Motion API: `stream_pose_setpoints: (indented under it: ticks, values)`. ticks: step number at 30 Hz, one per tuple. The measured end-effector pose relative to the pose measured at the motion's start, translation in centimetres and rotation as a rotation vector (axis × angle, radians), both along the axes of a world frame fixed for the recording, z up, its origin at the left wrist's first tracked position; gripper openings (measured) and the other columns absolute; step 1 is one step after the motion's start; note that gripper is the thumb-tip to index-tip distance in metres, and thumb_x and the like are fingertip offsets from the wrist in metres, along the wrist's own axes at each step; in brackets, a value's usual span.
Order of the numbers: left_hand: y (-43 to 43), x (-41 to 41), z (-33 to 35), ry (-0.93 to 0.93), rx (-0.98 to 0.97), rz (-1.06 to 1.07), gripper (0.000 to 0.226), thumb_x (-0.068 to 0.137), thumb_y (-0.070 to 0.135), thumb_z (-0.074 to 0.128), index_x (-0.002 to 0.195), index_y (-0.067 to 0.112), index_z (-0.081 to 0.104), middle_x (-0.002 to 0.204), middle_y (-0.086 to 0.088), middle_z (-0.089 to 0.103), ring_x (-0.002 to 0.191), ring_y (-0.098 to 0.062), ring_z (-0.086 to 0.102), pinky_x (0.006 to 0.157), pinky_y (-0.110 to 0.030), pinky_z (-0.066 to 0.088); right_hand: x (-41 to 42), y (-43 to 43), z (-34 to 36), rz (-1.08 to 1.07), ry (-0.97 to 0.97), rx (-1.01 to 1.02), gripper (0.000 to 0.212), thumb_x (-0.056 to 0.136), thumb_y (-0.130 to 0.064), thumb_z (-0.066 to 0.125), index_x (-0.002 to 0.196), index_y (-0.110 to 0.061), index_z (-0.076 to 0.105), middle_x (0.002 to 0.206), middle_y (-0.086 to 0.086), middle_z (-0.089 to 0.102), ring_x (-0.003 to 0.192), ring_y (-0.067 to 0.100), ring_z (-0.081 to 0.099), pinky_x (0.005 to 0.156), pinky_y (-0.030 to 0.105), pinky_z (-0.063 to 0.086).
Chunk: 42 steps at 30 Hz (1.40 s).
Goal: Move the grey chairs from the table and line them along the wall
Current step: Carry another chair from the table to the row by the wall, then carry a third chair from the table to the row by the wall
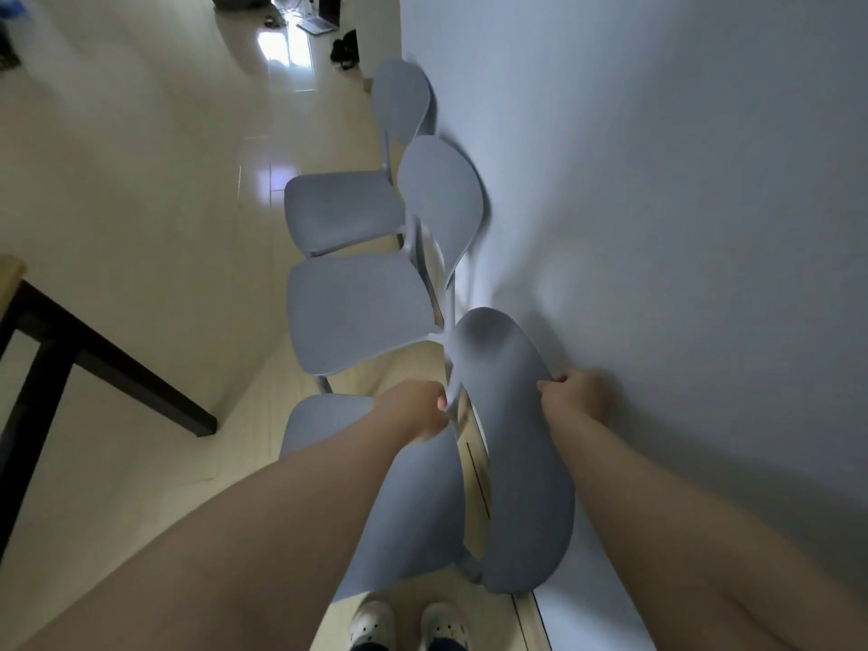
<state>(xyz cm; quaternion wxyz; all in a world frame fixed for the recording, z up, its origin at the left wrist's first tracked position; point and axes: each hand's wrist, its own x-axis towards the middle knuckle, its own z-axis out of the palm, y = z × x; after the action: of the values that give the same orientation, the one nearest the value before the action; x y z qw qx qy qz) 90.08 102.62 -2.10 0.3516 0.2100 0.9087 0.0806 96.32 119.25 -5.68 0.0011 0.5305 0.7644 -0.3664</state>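
Black metal legs of a table (70, 340) stand on the glossy cream floor (155, 180), well to the left of the fingers, its wooden top just showing at the frame's edge. Nearer, the left hand (415, 411) has its fingers clamped around the thin upright post where the nearest grey chair (512, 467) joins seat to backrest. That chair sits directly under both forearms, its seat to the left of the post and its curved backrest to the right. Beyond the fingers, a middle grey chair (357, 312) and a far grey chair (343, 213) stand in a row, their backrests turned to the pale wall (681, 180). The right hand (575, 392) grips the top edge of the nearest backrest, fingers curled over it, knuckles touching or almost touching the wall. Below the chair, two white shoes (406, 627) show on the floor. Nothing in view is a container.
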Motion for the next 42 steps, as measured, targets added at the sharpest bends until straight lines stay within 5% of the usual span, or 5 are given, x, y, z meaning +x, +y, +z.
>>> stream_pose_setpoints:
  ticks: [13,22,32,35,42]
  values:
    - [2.5,1.9,-0.4,0.021,0.014,0.063,0.034,0.099,0.026,0.041,0.129,0.017,0.054,0.133,-0.007,0.057,0.12,-0.026,0.055,0.097,-0.033,0.045,0.5,2.1,0.9,-0.065,-0.009,-0.019,0.032,0.09,-0.007,0.053,0.119,0.0,0.063,0.125,0.021,0.064,0.117,0.036,0.061,0.095,0.037,0.049]
    - [-1.5,2.9,1.4,0.07,-0.008,0.191,0.036,0.1,0.023,0.034,0.13,0.019,0.053,0.138,-0.004,0.053,0.13,-0.025,0.048,0.108,-0.04,0.036,-1.2,-2.1,4.9,0.308,-0.017,-0.044,0.041,0.093,-0.019,0.046,0.131,-0.005,0.053,0.134,0.017,0.055,0.124,0.034,0.052,0.099,0.036,0.043]
    - [-17.0,6.7,5.1,0.219,0.098,0.559,0.033,0.097,0.027,0.042,0.125,0.018,0.057,0.129,-0.007,0.059,0.113,-0.028,0.059,0.085,-0.031,0.047,-1.4,-18.4,7.1,0.808,0.037,0.018,0.025,0.088,-0.017,0.051,0.105,-0.004,0.062,0.096,0.011,0.064,0.107,0.034,0.063,0.066,0.025,0.049]
    - [-23.8,10.4,5.8,0.277,0.108,0.678,0.032,0.097,0.028,0.043,0.123,0.017,0.059,0.127,-0.008,0.061,0.112,-0.028,0.059,0.088,-0.033,0.049,0.8,-26.0,8.4,0.996,0.02,0.061,0.012,0.091,-0.008,0.047,0.091,-0.004,0.059,0.095,0.017,0.059,0.091,0.032,0.06,0.075,0.032,0.041]
    - [-41.2,21.7,7.5,0.351,0.083,0.917,0.03,0.098,0.027,0.044,0.12,0.016,0.06,0.12,-0.007,0.064,0.105,-0.026,0.061,0.08,-0.032,0.049,9.1,-45.1,8.9,1.18,0.087,-0.083,0.03,0.088,-0.01,0.056,0.118,-0.006,0.061,0.125,0.015,0.063,0.117,0.032,0.059,0.095,0.034,0.047]
